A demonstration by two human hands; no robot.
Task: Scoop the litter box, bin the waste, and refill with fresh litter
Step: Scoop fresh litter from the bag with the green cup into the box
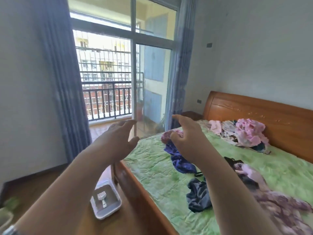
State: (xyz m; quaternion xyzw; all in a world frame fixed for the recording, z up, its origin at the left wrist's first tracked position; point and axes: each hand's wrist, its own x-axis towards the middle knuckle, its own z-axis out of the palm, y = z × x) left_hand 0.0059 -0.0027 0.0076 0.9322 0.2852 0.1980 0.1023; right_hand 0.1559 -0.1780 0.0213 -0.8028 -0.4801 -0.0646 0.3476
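Both arms stretch out in front of the person at about chest height. The left hand (118, 138) is held palm inward with its fingers straight and loosely spread, thumb apart from them, and it holds nothing. The right hand (186, 135) mirrors it – fingers long and relaxed, thumb hanging lower, also empty. The two hands are near each other but do not touch, and neither touches anything in the room.

The litter box (108, 213) sits low on the wooden floor (128, 223), just beside the bed (152, 175) frame and well below the hands. It is a white tray, and the left forearm hides its far end. A white scoop (102, 198) lies inside it on the grey litter, slotted head away from the person and handle toward them.

The bed carries a crumpled green blanket strewn with clothes: a pink pile (249, 133) near the wooden headboard (254, 112), a blue garment (181, 160) under the right hand and a dark one (199, 195) nearer the foot. Beyond the hands a glass door (152, 82) stands between blue curtains (62, 82), with a balcony railing (106, 102) outside. A watch (10, 231) shows at the left wrist – only its edge is in view.
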